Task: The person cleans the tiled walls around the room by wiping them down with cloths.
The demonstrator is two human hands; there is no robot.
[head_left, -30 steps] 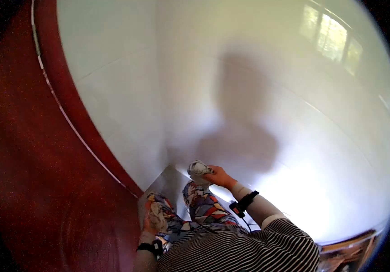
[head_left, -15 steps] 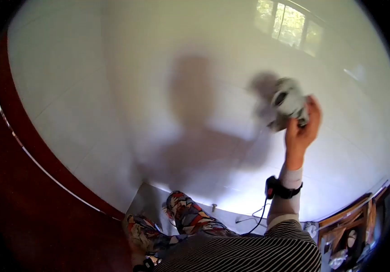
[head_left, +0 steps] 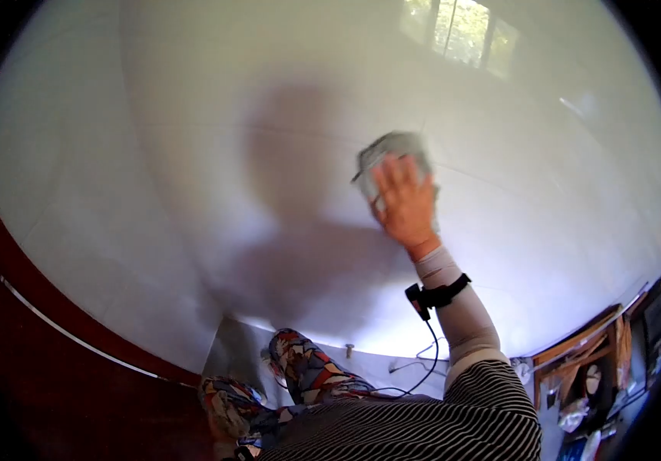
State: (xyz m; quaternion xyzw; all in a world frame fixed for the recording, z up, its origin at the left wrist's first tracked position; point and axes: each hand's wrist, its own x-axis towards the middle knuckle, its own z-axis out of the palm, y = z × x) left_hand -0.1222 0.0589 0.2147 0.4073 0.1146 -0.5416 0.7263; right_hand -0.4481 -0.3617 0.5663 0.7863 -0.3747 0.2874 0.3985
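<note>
My right hand (head_left: 403, 200) holds a crumpled grey cloth (head_left: 395, 144) against the pale, shiny wall (head_left: 522, 207). The fingers lie over the cloth, which bunches out above and beside them. Slight motion blur softens both. Only a blurred bit of my left hand (head_left: 225, 446) shows at the bottom edge, beside my patterned trousers (head_left: 311, 373); its fingers cannot be made out. A black band with a cable (head_left: 429, 338) is strapped round my right forearm.
My shadow falls on the wall, and a window's reflection (head_left: 465, 34) shines high on it. Dark red flooring or panelling (head_left: 54, 369) with a white strip lies at left. At lower right stands a wooden frame (head_left: 576, 346) with assorted items. A small fitting (head_left: 349, 351) sits low on the wall.
My right hand has moved left with the cloth, from held loosely near the wall to pressed against it with the back of the hand showing. The view has shifted slightly right.
</note>
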